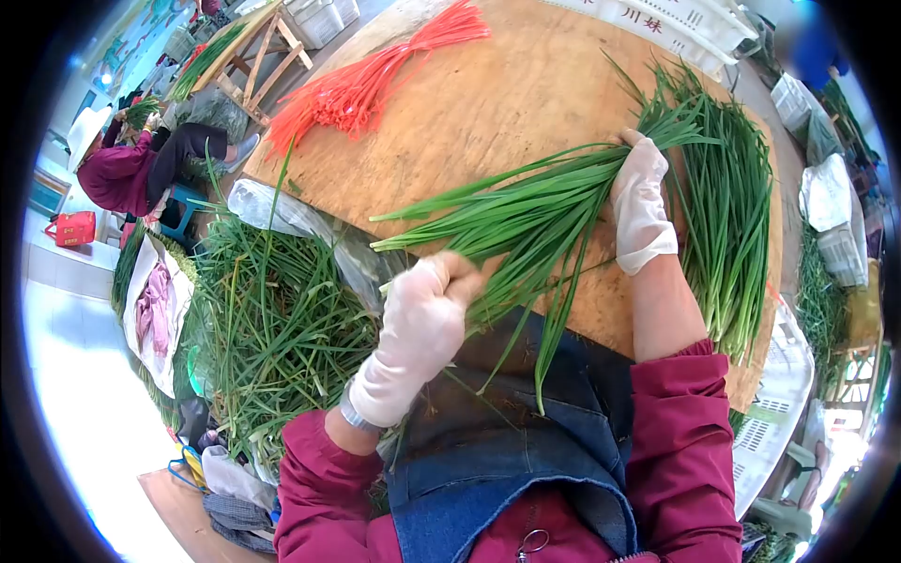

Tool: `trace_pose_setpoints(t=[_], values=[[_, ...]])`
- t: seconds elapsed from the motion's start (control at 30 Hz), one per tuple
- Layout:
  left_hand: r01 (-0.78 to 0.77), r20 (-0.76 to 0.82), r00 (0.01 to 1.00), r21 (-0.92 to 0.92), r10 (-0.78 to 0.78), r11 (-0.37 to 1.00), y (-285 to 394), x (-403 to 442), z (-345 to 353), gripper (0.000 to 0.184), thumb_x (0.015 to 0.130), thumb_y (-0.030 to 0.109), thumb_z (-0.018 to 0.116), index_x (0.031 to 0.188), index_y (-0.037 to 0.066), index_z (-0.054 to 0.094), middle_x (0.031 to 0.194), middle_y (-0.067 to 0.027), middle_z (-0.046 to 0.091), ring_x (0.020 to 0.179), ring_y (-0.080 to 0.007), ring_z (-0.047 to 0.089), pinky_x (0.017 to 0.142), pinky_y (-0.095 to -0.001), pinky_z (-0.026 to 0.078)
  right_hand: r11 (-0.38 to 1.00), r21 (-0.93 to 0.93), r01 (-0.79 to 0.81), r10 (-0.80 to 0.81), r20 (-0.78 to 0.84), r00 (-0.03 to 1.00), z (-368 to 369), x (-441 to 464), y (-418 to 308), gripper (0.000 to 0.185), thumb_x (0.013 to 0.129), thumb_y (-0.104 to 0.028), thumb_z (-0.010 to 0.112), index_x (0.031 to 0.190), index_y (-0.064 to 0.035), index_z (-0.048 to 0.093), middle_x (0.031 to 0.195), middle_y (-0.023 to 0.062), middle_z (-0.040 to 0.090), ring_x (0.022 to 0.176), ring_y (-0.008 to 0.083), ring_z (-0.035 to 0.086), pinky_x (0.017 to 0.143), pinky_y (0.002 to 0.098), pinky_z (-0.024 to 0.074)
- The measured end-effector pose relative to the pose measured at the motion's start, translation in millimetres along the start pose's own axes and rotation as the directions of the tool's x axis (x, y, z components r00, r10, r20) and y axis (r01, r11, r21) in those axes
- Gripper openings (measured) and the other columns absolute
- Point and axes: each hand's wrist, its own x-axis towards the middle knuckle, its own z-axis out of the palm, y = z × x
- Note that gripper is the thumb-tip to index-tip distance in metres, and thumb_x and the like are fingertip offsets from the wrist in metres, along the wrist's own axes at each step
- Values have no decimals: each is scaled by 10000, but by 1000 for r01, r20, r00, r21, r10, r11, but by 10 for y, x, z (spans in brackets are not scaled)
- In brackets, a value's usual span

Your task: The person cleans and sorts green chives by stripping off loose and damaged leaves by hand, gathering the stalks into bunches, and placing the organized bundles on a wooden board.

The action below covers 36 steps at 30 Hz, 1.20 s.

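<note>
My right hand, in a whitish glove, is closed around a bunch of garlic chives. The bunch fans out to the left over the table, and several leaves droop toward my apron. Beside its left part my left hand, also gloved, has its fingers curled in tightly. What lies inside those fingers is hidden. A larger pile of chives rests on the wooden table, just right of my right hand.
Red plastic ties lie spread at the table's far left. Loose chives are heaped at my left, next to clear plastic. A person sits farther left. White crates stand beyond the table.
</note>
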Motion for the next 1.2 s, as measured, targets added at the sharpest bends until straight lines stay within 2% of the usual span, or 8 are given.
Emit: trace_pose_setpoints(t=[0.13,0.33,0.4,0.47,0.6,0.93,1.03,1.2], values=[[-28,-106,993,-599,-45,800,686,26,-427,178,859,179,556,801,14,590,614,-21,550,509,-71,476,464,-198,359,998,34,-60,60,-2,998,22,43,-7,102,739,-88,581,681,-33,517,614,62,519,501,189,470,505,327,384],[-305,-230,948,-479,218,823,108,-726,-2022,207,900,227,534,767,73,492,591,31,377,522,-87,368,515,-249,352,997,36,-75,72,69,995,-26,147,49,110,781,-106,543,709,-27,518,617,79,530,508,218,501,499,335,419],[326,-515,850,351,-109,878,-160,-1085,-2200,175,850,166,566,775,18,620,717,-63,560,641,-178,511,610,-305,406,998,18,-64,64,20,998,-26,224,86,103,781,-105,548,737,-15,528,636,91,544,523,223,510,512,338,430],[351,-352,906,935,235,46,-487,-1263,-2054,130,771,137,613,818,19,643,805,-163,603,807,-331,545,744,-426,418,995,50,-82,81,24,996,-1,152,62,112,782,-106,552,782,5,537,670,110,564,550,234,525,535,347,445],[-115,-152,959,566,240,817,40,-840,-605,142,743,74,667,859,31,598,789,-120,567,711,-257,566,612,-344,462,998,55,-29,31,-47,998,44,199,111,147,707,-108,596,641,-7,513,601,61,493,518,177,434,507,334,355],[-206,48,978,297,201,933,-97,-85,275,82,801,77,600,829,8,567,623,-160,591,509,-260,576,477,-345,433,998,-57,7,-10,-44,999,21,15,25,185,701,-141,601,621,11,531,605,60,497,531,171,410,523,338,339],[388,297,909,-346,-293,854,446,147,88,111,820,94,568,757,2,576,514,-38,520,422,-106,495,376,-252,374,1000,-13,-19,18,-78,997,70,-38,-30,184,696,-145,607,621,1,524,608,51,494,543,163,408,536,334,337],[-208,-125,973,-839,194,504,828,-175,-608,127,856,102,515,857,-9,576,472,-37,473,357,-99,429,360,-197,353,1000,-15,15,-15,-39,999,-21,97,80,177,685,-124,621,620,0,513,615,45,491,557,160,409,554,329,344]])
